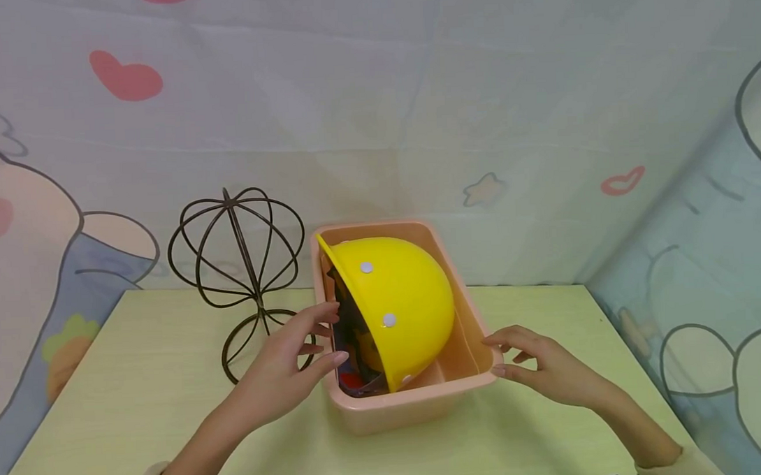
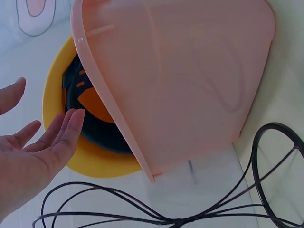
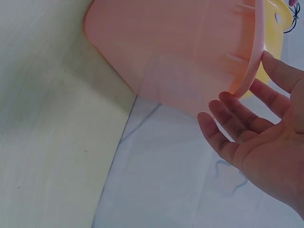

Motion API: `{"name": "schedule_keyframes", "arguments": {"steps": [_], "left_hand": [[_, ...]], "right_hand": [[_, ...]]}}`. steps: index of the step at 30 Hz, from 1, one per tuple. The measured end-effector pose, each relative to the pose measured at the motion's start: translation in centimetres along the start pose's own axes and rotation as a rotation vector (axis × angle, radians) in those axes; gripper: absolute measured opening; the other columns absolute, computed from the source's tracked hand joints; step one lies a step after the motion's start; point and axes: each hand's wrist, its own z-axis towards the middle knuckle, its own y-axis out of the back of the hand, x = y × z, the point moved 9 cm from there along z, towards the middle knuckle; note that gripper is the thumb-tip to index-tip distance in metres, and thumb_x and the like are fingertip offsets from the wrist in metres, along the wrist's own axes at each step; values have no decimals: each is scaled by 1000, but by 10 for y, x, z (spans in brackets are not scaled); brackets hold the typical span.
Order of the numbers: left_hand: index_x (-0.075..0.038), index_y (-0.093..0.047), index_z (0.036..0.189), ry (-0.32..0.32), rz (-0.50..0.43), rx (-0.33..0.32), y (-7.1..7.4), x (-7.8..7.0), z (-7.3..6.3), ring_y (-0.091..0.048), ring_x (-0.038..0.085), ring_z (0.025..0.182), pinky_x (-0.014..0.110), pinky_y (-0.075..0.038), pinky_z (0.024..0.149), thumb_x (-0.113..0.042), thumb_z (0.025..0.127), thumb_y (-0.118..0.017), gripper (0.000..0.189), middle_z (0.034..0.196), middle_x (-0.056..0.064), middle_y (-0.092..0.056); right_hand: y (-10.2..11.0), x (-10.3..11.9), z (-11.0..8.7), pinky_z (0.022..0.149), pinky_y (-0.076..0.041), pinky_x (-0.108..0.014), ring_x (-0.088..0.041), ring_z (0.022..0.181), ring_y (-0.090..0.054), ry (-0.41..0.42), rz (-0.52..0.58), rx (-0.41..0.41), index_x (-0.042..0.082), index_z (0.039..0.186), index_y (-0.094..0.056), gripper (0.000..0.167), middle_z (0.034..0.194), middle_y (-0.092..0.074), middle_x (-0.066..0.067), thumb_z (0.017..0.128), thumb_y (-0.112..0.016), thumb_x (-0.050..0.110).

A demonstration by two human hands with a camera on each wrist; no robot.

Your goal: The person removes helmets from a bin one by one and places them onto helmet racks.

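A yellow hard hat [image 1: 410,292] lies tipped on its side in a pink plastic bin [image 1: 417,393], its open underside facing left. Dark and orange parts [image 2: 97,105] show inside the hat. At the bin's left rim, my left hand [image 1: 290,363] hovers by the hat's opening with loosely bent, spread fingers, holding nothing. My right hand [image 1: 545,364] pinches the bin's right front corner between thumb and forefinger; in the right wrist view its other fingers [image 3: 232,123] stay loose beside the rim [image 3: 256,52].
Left of the bin stands a dark wire stand [image 1: 259,297] with a round cage top and a ring base, close to my left hand. Both stand on a pale wooden table [image 1: 171,356]. A printed cloth [image 1: 376,112] hangs behind and at the sides.
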Motion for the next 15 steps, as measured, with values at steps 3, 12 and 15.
{"name": "schedule_keyframes", "arguments": {"steps": [3, 12, 15], "left_hand": [[-5, -41, 132, 1, -17, 13, -5, -2, 4, -53, 18, 100, 31, -51, 83, -14, 85, -66, 54, 118, 6, -53], [-5, -42, 132, 0, 15, 0, -14, -8, 15, -51, 17, 99, 31, -51, 81, -9, 82, -68, 56, 117, 5, -51], [-5, -42, 131, 4, 16, -15, -16, -8, 18, -52, 17, 98, 31, -51, 80, -8, 82, -69, 56, 115, 6, -52]], "right_hand": [[0, -2, 0, 77, -52, -32, -14, 94, -52, -6, -4, 2, 7, 121, -53, 35, 115, -55, -4, 89, -60, 20], [0, -7, -1, 78, -51, -32, -12, 96, -52, -38, -9, 9, 7, 122, -53, 38, 117, -55, -4, 89, -60, 25], [0, -8, 0, 78, -51, -33, -12, 96, -51, -41, -8, 9, 6, 122, -53, 38, 116, -55, -4, 89, -60, 25]]}}
